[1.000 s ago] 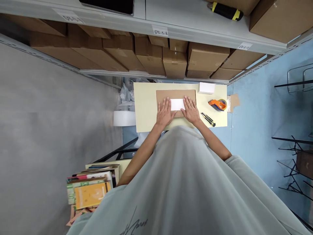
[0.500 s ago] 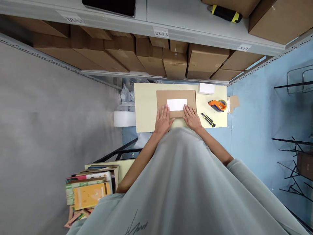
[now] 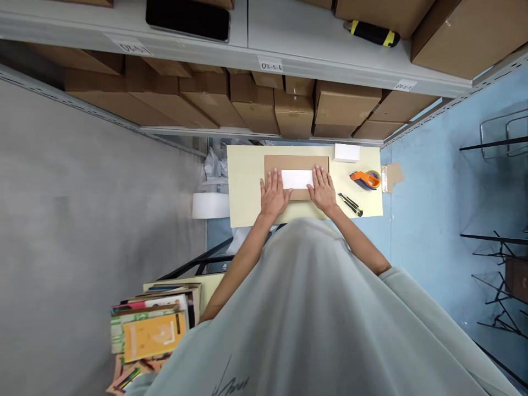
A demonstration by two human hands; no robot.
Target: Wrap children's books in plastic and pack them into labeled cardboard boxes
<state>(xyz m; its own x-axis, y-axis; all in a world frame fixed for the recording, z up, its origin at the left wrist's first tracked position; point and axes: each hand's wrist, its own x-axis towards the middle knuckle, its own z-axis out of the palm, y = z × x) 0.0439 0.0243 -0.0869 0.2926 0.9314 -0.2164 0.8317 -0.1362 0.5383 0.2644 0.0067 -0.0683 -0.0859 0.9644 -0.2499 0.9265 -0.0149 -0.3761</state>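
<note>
Your L hand (image 3: 273, 195) and R hand (image 3: 322, 190) grip nothing: both palm-down, fingers straight, thumbs turned in, on the brown cardboard (image 3: 297, 163). Btwn them the white sheet (image 3: 297, 179) lies flat on the cardboard, L fingertips at its L end, R fingers at its R end; can't tell how hard you press. Forearms come in from the cardboard's near side, spread wide.

Under the cardboard: pale yellow tabletop (image 3: 247, 190). R of cardboard: orange tape disp. (image 3: 363, 179), w/ blk/yel. cutter (image 3: 350, 204) nearer you; white box (image 3: 346, 153) at its far R, contents hidden. L of cardboard, by table edge: white roll (image 3: 210, 205). Well off, near-L of cardboard: books (image 3: 154, 335). Far R of cardboard: blue floor (image 3: 429, 192).

Beyond cardboard: metal shelf (image 3: 198, 50) w/ brown cartons (image 3: 295, 113), contents n/a to view.
</note>
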